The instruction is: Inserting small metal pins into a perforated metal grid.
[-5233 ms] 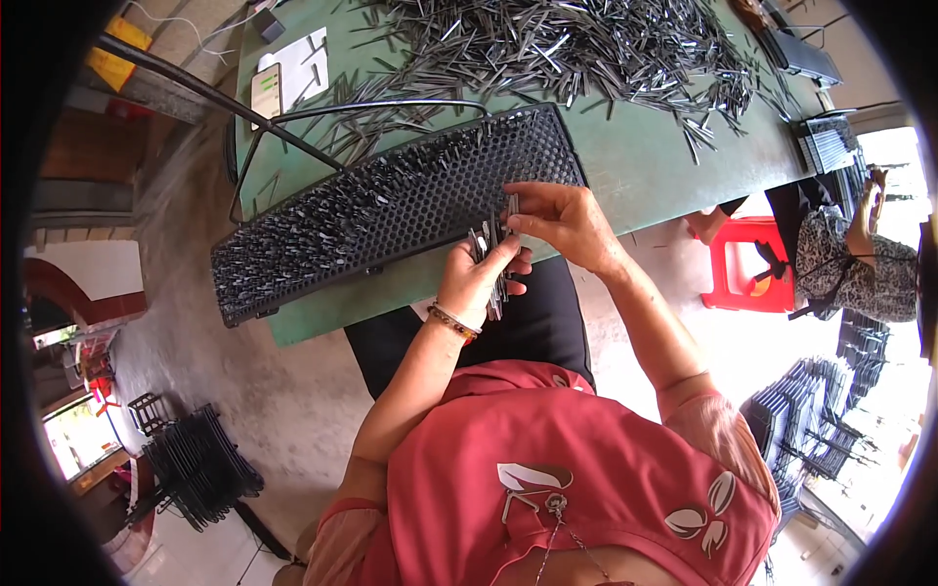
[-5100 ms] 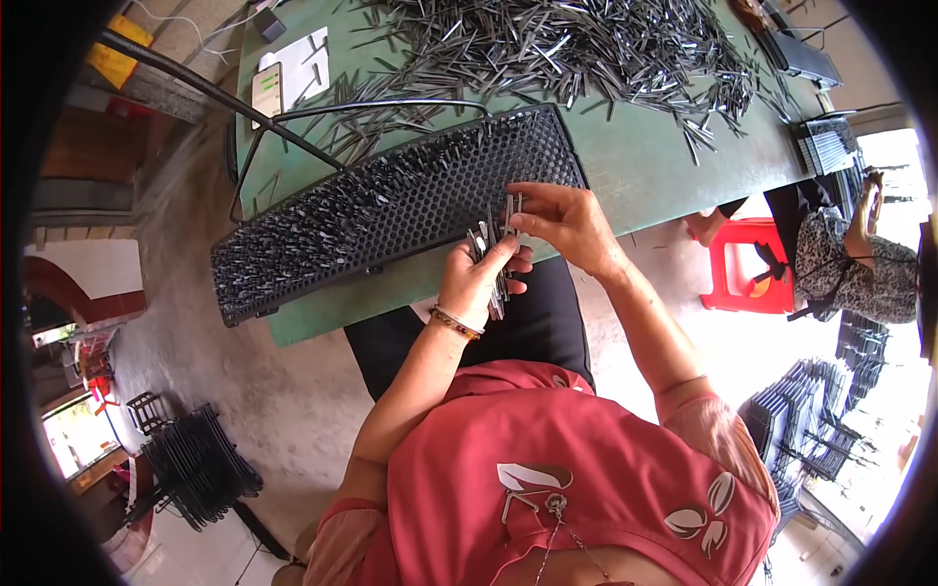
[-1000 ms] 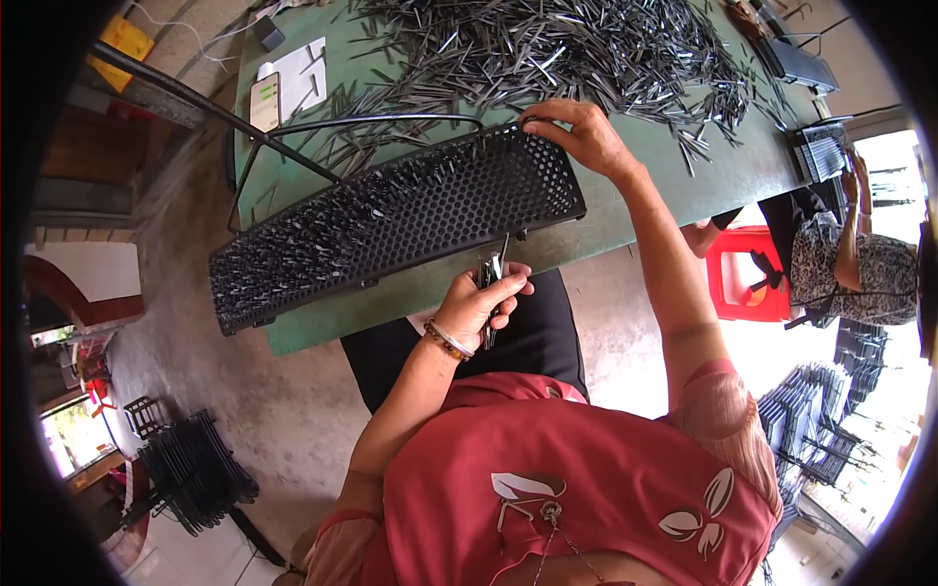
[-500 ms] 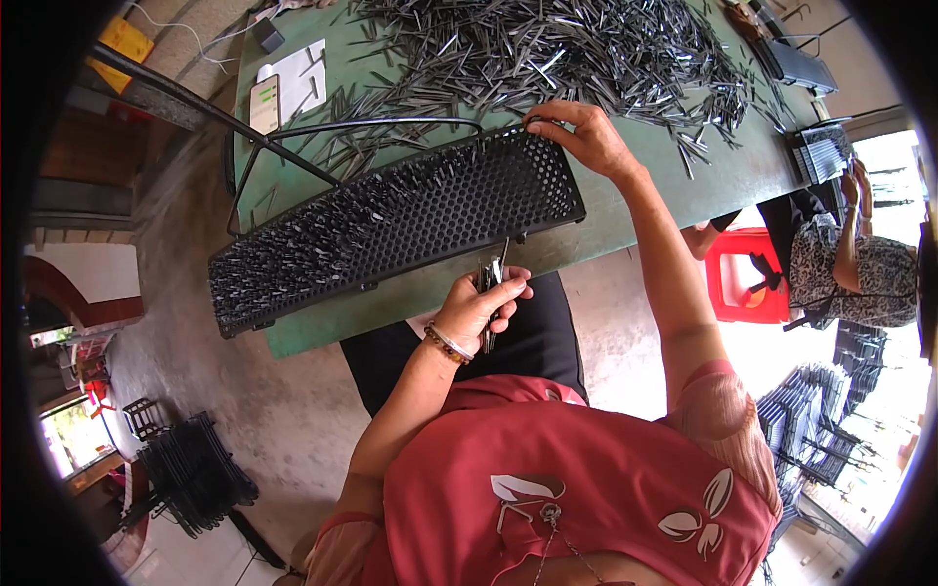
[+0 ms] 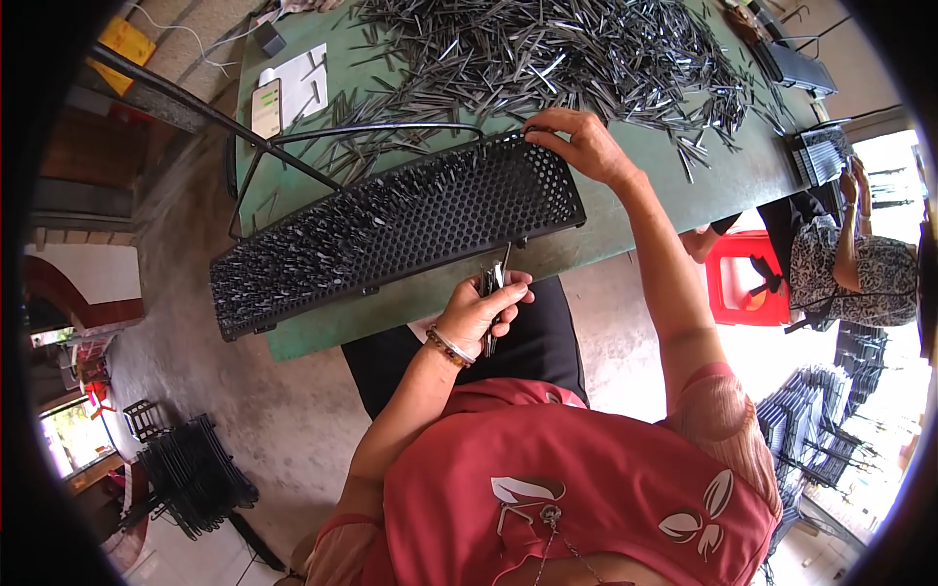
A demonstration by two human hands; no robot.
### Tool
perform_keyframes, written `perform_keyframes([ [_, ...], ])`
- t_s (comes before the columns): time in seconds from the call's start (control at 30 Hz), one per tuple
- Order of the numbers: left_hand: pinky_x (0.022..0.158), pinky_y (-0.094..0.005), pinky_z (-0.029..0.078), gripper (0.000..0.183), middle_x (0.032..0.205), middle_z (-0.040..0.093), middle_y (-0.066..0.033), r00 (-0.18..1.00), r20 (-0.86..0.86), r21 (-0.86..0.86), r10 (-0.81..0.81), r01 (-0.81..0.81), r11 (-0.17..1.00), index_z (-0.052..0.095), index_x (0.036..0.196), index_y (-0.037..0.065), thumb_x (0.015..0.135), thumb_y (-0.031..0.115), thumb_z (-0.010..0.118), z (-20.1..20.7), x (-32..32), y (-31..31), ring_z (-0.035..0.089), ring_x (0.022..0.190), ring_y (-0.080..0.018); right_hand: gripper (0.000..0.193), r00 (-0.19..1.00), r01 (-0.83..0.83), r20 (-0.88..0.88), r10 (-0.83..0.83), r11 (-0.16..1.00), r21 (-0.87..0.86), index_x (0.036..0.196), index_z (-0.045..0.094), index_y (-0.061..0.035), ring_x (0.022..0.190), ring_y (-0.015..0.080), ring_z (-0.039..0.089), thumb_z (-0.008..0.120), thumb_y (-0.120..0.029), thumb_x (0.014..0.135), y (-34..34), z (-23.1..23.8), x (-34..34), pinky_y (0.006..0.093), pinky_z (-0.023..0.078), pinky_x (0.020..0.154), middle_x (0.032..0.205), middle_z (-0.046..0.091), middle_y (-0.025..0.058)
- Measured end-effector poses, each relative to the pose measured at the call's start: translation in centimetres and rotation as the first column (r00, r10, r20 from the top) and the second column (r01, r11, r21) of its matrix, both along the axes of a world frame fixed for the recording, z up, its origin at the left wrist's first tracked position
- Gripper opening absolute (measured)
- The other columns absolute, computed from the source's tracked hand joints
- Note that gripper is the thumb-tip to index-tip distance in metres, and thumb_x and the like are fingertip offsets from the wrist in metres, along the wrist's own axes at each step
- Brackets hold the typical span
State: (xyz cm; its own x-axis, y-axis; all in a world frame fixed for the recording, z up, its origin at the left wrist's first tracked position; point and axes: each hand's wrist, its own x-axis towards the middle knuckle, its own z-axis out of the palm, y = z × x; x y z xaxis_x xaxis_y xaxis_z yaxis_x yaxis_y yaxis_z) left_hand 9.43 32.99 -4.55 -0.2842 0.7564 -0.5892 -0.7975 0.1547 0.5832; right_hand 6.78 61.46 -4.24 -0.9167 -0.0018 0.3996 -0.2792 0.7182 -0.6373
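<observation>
A long black perforated panel (image 5: 459,220) with a wire frame lies tilted along the near edge of the green table. Narrow dark strips (image 5: 283,264) stand packed in its holes at the left and along its far edge; the holes at the right are bare. My left hand (image 5: 486,311), closed, holds a small bundle of thin strips (image 5: 494,283) just below the panel's near edge, one strip poking up. At the panel's far right corner my right hand (image 5: 584,146) has thumb and fingers closed together; whatever lies between the fingertips is hidden.
A large heap of loose dark strips (image 5: 576,59) covers the far side of the green table (image 5: 664,190). A phone (image 5: 266,107) and white paper lie far left. To the right are a red stool (image 5: 747,278) and another person (image 5: 850,264). Black racks (image 5: 195,474) stand at lower left.
My right hand's fingertips have shifted slightly left and down along the panel's far edge. My left hand stays in place with the strips, and the panel is almost unmoved.
</observation>
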Motion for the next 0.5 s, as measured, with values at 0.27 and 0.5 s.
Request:
perform_keyframes([
  [0.27, 0.041, -0.0156, 0.032, 0.020, 0.084, 0.060, -0.0031, 1.000, 0.001, -0.013, -0.004, 0.004, 1.000, 0.061, 0.104, 0.004, 0.087, 0.015, 0.064, 0.2, 0.0, 0.0, 0.044, 0.056, -0.0013, 0.021, 0.990, 0.141, 0.013, -0.140, 0.985, -0.104, 0.103, 0.067, -0.0042, 0.079, 0.0159, 0.063, 0.067, -0.010, 0.083, -1.7, 0.1, 0.6, 0.0295, 0.050, 0.072, 0.095, 0.066, 0.0085],
  [0.5, 0.042, -0.0156, 0.032, 0.021, 0.084, 0.060, -0.0028, 1.000, 0.003, -0.011, -0.009, 0.009, 1.000, 0.060, 0.105, 0.004, 0.087, 0.015, 0.063, 0.2, 0.1, 0.0, 0.044, 0.057, -0.0012, 0.022, 0.988, 0.149, -0.030, -0.151, 0.986, -0.072, 0.102, 0.068, -0.0055, 0.083, 0.0203, 0.063, 0.067, -0.009, 0.081, -2.1, -0.5, 0.8, 0.0296, 0.050, 0.074, 0.096, 0.065, 0.0087],
])
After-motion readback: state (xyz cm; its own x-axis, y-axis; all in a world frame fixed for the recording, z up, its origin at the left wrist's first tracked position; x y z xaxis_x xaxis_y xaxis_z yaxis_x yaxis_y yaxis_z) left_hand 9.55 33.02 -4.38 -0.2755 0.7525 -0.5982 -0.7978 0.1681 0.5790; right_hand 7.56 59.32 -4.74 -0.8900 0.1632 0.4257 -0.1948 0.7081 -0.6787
